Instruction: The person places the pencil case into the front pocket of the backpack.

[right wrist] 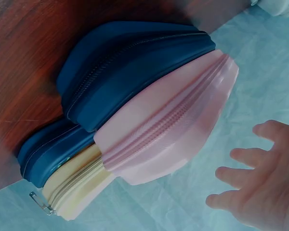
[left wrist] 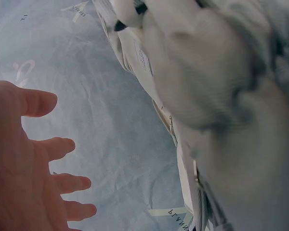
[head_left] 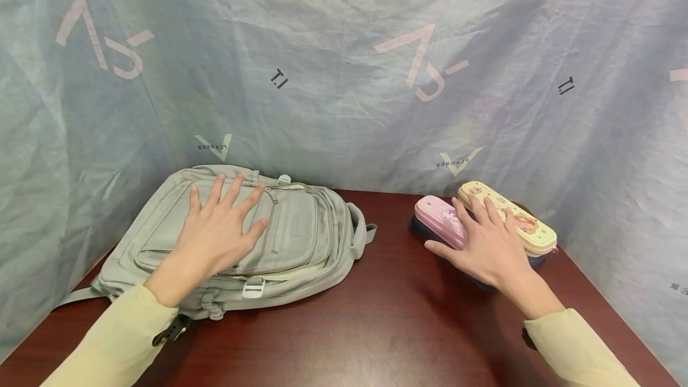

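Note:
A light grey-green backpack [head_left: 292,214] lies on its back at the left of the table. Over it my left hand [head_left: 217,232] hovers with fingers spread; the left wrist view shows a gap between palm and bag. At the right, a pink zippered pencil case [head_left: 434,212] rests on a dark blue one [right wrist: 135,72]. Beside that pair, a yellow pencil case [head_left: 537,235] with printed figures sits on a second dark blue case [right wrist: 50,151]. My right hand [head_left: 491,246] is held above the cases, fingers spread and touching none of them, as the right wrist view shows.
The dark red-brown table [head_left: 344,339] stretches between the backpack and the cases. Grey printed cloth [head_left: 333,118] hangs behind the table and along both sides. A backpack strap [head_left: 80,298] trails toward the table's left edge.

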`<state>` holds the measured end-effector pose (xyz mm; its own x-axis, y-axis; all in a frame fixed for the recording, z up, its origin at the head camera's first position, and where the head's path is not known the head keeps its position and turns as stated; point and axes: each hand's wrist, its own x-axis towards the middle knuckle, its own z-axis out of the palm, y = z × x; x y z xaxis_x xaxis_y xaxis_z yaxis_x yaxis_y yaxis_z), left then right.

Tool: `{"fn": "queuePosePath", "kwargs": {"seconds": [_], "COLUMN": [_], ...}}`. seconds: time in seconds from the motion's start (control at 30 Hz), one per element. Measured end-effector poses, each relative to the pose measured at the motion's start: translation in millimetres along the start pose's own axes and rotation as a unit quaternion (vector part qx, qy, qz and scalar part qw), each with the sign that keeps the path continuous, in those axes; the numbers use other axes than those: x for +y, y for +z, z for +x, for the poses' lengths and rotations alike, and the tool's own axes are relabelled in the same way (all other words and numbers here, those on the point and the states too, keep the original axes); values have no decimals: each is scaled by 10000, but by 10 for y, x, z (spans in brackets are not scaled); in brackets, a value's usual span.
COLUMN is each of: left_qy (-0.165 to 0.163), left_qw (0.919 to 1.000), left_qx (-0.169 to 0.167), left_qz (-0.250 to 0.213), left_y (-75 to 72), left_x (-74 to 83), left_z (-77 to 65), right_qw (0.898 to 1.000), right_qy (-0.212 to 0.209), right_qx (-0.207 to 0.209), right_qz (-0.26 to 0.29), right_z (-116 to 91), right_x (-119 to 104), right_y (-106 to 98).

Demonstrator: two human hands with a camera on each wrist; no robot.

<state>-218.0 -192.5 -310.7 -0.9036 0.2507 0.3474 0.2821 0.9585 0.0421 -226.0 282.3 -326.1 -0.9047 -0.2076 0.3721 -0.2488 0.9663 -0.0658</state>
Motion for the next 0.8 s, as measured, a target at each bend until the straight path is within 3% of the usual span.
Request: {"fn": "queuePosePath", "kwargs": {"seconds": [0.33, 0.8], "left_qy": [9, 167], "left_qw": [10000, 9995], "left_qx": [-9, 254], "left_qz": [-9, 72], "left_y": [-6, -13], "left_x": [1, 38], "left_z": [-59, -134], "right_qw": [10000, 9996], "right_qy": [-25, -208], "right_qx": [55, 195], "right_qz": [-7, -88], "right_z": [-70, -194], "right_x": [72, 194], "right_y": [-20, -46]}}
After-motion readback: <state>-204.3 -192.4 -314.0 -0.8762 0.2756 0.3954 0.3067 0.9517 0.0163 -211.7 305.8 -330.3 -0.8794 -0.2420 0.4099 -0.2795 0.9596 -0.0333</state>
